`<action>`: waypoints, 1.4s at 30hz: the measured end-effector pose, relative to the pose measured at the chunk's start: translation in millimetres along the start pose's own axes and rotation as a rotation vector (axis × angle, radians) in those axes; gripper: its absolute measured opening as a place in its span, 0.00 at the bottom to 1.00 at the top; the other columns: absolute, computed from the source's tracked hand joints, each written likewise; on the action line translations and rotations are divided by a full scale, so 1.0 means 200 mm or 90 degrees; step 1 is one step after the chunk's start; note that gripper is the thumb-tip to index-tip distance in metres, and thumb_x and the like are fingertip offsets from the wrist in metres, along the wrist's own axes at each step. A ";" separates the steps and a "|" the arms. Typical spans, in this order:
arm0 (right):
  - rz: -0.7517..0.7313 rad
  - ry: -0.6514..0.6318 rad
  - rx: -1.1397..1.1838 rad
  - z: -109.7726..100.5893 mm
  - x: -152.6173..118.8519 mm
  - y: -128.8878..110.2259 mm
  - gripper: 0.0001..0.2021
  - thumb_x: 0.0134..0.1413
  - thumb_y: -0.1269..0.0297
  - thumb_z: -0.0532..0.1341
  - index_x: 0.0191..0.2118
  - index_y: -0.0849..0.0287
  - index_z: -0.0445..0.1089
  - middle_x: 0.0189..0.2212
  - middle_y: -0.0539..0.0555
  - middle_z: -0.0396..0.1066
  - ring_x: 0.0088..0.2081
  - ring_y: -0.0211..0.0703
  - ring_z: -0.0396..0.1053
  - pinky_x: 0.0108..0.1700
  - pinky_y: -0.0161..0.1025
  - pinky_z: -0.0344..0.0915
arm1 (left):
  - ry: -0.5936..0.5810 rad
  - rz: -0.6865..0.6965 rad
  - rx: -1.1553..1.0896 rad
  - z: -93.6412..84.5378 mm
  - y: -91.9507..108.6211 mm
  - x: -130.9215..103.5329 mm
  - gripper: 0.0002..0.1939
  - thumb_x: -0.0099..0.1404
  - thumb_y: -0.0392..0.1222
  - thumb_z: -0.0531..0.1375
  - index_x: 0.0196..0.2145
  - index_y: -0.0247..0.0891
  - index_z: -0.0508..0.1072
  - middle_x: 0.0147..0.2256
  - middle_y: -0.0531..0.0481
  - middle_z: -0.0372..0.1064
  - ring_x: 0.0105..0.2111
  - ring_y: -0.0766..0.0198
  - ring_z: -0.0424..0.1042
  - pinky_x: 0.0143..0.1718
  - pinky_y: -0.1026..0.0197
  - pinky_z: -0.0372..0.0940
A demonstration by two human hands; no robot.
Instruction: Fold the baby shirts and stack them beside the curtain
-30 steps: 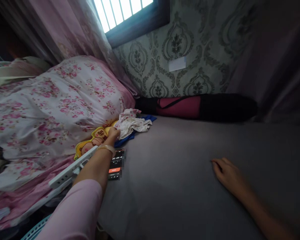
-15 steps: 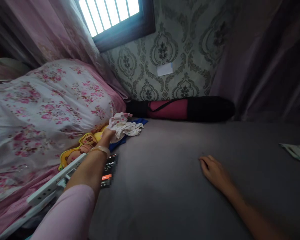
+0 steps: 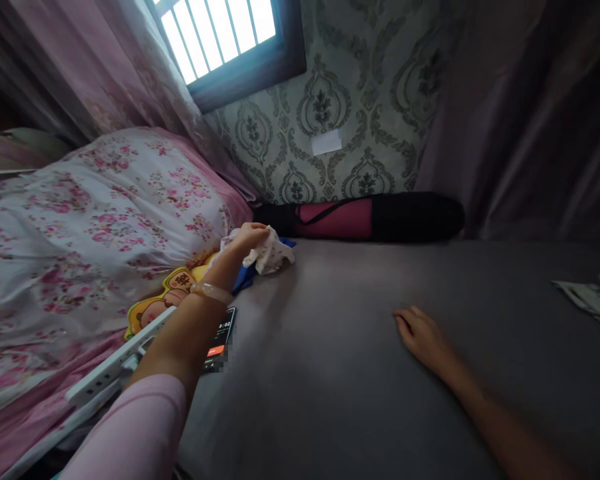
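My left hand (image 3: 250,237), with a bracelet on its wrist, pinches a white printed cloth (image 3: 271,255) and lifts part of it above the far left of the grey sheet (image 3: 340,333). Under and beside that cloth lies a blue cloth (image 3: 243,279). My right hand (image 3: 420,335) rests on the sheet to the right of the middle, its fingers loosely curled together; whether anything is under them cannot be seen. Below my left forearm a phone (image 3: 223,340) with a lit screen is partly covered.
A yellow cartoon cushion (image 3: 153,310) and a white power strip (image 3: 100,370) lie at the left beside a floral quilt (image 3: 115,193). Along the wall stretches a black and pink long bag (image 3: 340,219). Folded cloth (image 3: 587,300) sits at the right edge.
My left hand has moved right and slightly up, raising and drawing the white cloth with it. My right hand keeps nearly the same place, and the view has shifted slightly.
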State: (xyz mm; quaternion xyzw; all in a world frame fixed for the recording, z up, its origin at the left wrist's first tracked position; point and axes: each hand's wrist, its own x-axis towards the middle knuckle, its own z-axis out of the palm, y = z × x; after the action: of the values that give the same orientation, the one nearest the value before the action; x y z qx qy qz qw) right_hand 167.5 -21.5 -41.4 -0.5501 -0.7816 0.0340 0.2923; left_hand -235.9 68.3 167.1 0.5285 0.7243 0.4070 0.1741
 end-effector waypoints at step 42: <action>0.185 -0.099 0.548 -0.88 0.03 -0.25 0.19 0.52 0.46 0.61 0.42 0.55 0.73 0.30 0.52 0.75 0.28 0.40 0.71 0.27 0.35 0.66 | -0.018 0.329 0.106 0.38 0.40 -0.78 0.09 0.59 0.41 0.57 0.34 0.37 0.75 0.28 0.50 0.70 0.34 0.59 0.69 0.36 0.63 0.62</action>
State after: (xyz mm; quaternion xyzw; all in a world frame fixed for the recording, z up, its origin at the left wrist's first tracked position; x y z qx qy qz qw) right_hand 211.9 -83.5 124.5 -0.4783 -0.6305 0.4377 0.4267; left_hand -74.0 -33.6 154.9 0.7139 0.5940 0.3696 0.0307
